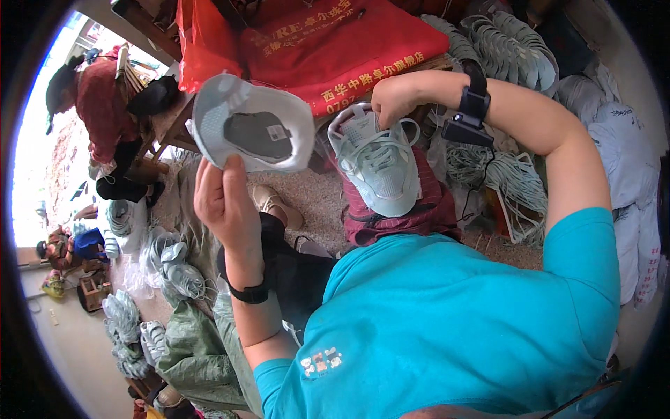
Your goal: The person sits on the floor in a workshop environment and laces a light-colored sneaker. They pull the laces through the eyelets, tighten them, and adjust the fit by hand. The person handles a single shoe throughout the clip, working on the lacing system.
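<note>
Left hand [222, 199] grip pinching a pale insole [252, 131] held up in front, right hand [393, 99] grip closed on the tongue of the mint sneaker [375, 167] resting on lap.

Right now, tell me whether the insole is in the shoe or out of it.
Out. The left hand holds the insole up in the air, apart from the laced pale shoe resting on the lap, which the right hand grips at its opening.
</note>
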### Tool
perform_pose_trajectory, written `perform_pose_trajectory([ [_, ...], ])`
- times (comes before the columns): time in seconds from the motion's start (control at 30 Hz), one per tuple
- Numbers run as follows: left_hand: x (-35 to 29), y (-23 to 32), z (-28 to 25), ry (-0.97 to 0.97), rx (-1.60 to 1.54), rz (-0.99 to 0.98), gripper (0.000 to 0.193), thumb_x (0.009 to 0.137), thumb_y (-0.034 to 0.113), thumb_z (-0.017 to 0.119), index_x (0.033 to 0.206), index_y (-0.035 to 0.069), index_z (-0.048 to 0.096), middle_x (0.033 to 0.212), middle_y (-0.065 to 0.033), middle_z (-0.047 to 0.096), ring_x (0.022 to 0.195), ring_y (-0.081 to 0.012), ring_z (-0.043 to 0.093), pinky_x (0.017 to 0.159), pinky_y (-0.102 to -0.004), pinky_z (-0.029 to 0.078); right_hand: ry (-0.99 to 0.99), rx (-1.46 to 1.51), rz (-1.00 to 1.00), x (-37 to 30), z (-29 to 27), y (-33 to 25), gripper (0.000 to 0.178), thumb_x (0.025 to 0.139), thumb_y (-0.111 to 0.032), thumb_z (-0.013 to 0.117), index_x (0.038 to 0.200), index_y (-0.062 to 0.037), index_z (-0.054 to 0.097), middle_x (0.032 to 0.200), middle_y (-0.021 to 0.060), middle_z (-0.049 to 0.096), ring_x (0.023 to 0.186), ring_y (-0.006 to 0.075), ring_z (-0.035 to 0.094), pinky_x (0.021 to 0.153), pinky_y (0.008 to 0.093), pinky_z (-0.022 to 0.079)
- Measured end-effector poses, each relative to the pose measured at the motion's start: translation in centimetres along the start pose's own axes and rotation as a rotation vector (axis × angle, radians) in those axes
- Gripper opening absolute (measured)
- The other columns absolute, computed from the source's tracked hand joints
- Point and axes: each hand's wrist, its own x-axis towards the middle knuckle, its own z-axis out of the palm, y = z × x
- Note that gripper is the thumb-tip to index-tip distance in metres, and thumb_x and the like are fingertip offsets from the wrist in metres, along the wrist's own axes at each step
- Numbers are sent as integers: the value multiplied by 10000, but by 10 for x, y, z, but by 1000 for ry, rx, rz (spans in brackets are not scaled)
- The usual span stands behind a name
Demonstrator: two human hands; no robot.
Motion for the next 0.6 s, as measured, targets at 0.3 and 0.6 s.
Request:
perform_pose_trajectory([
  [0.3,-8,1,14,24,-93,61,135,922,45,556,884,-78,598,837,-32,546,728,-79,476,622,-218,381,535,365,-53,41,-17,26,260,780,-227,681,862,19,699,727,130,671,663,203,630,616,354,493],
  [0.6,23,13,31,-148,284,486,55,870,-7,577,821,-30,587,809,-88,536,700,-209,537,636,-288,430,74,1353,-142,-6,-4,-16,654,927,-600,462,1171,-8,594,1018,109,694,875,186,672,788,325,540],
])
